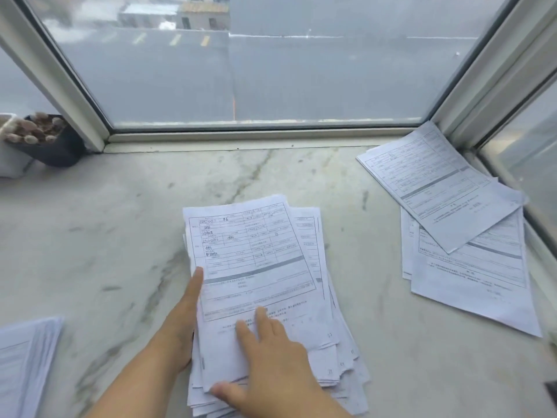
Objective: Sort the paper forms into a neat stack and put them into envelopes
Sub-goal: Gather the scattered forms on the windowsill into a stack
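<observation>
A thick, uneven pile of printed paper forms [256, 257] lies in front of me on the marble sill, its sheets fanned out of line. My left hand [184, 315] rests flat against the pile's left edge, fingers straight. My right hand [268, 360] lies on the lower part of the top sheet, two fingers spread on the paper and the thumb at the near edge of the sheets. A second, looser batch of forms [446, 200] lies spread at the right, by the window corner. No envelope is visible.
The marble sill [120, 236] runs up to a window frame [259, 137] at the back and right. A dark pot with a small plant [45, 140] stands at the back left. More papers [24, 360] poke in at the lower left edge.
</observation>
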`<action>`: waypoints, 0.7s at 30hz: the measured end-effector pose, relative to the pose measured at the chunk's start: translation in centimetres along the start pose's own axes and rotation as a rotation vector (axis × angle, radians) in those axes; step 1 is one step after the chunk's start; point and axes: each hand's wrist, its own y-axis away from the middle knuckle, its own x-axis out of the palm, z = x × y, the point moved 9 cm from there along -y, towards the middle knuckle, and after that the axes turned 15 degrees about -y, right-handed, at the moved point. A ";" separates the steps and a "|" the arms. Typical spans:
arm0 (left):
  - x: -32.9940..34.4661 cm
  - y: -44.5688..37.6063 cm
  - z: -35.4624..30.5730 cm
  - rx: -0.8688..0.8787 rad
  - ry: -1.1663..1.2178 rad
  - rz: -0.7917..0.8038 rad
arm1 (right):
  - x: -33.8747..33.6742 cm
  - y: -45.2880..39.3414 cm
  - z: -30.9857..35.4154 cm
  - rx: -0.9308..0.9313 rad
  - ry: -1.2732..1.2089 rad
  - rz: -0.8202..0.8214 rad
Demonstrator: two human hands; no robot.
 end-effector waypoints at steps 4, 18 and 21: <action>-1.1 -0.1 0.6 -0.030 -0.161 -0.100 | -4.4 1.1 -2.7 -0.028 -0.165 -0.237; 11.4 -3.5 -1.7 0.075 -0.213 -0.077 | -20.8 8.3 -32.6 0.633 -0.157 -0.732; 12.1 -3.7 -1.1 0.073 -0.224 -0.127 | -21.0 8.4 -33.1 0.581 -0.064 -0.758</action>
